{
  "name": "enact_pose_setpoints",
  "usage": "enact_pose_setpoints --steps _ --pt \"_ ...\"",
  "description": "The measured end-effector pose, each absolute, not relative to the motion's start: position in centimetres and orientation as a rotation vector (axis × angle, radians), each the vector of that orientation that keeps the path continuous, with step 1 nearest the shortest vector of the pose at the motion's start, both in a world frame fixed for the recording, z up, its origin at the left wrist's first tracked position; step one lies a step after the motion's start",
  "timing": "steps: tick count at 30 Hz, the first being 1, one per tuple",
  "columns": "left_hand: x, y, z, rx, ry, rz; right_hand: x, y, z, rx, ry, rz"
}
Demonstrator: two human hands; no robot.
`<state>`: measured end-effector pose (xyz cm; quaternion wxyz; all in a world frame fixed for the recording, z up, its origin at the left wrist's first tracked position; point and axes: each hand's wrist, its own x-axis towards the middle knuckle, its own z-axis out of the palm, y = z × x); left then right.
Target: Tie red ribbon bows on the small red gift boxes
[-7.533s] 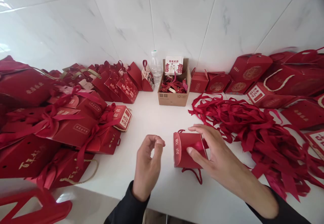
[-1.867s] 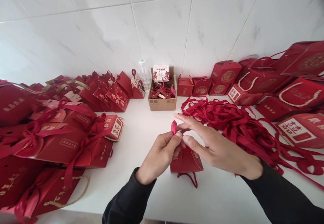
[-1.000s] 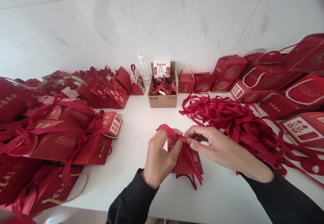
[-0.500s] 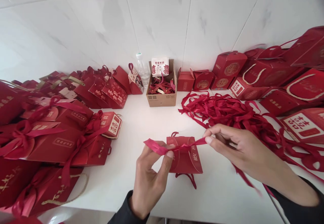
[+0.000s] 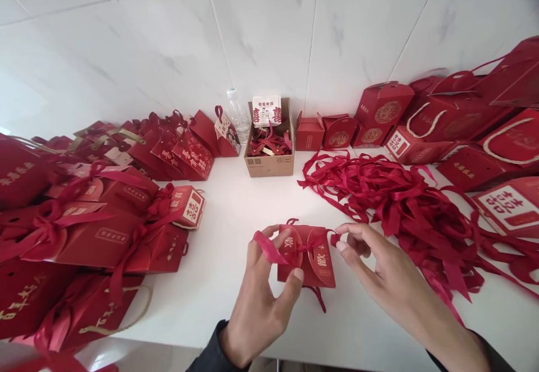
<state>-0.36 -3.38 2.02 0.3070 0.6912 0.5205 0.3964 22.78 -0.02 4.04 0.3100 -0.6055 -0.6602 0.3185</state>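
Observation:
A small red gift box [image 5: 309,274] with gold characters lies on the white table, with a dark red cord handle [image 5: 315,298] below it. A red ribbon [image 5: 310,246] crosses its top and gathers in a knot at the middle. My left hand [image 5: 267,299] is over the box's left side, thumb and index finger apart, with the ribbon's left tail lying across the fingers. At the right side, my right hand [image 5: 374,265] pinches the ribbon's other end between thumb and index finger; the other fingers curl behind.
A heap of loose red ribbon [image 5: 379,192] spreads on the right. Finished-looking red boxes with bows [image 5: 101,226] pile up at left. A cardboard box [image 5: 269,165] stands at the back beside a clear bottle [image 5: 237,116]. More red boxes [image 5: 385,114] line the wall.
The ribbon, stretched above the box before, now sits down on it with a knot at the centre. My left thumb has come away from the ribbon and both hands have lowered slightly.

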Motion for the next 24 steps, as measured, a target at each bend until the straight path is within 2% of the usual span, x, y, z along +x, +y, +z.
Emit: enact_pose_setpoints --steps 4,7,24 --pt "0.3 -2.6 2.2 1.952 1.384 1.026 21.8 0.2 3.6 -1.609 -1.707 1.086" --pt "0.6 -2.2 2.4 1.996 1.344 0.994 21.5 0.8 2.6 -1.617 -1.650 1.127" --pt "2.4 -2.5 1.8 1.850 1.424 1.132 21.3 -0.6 2.0 -1.576 -1.433 1.079"
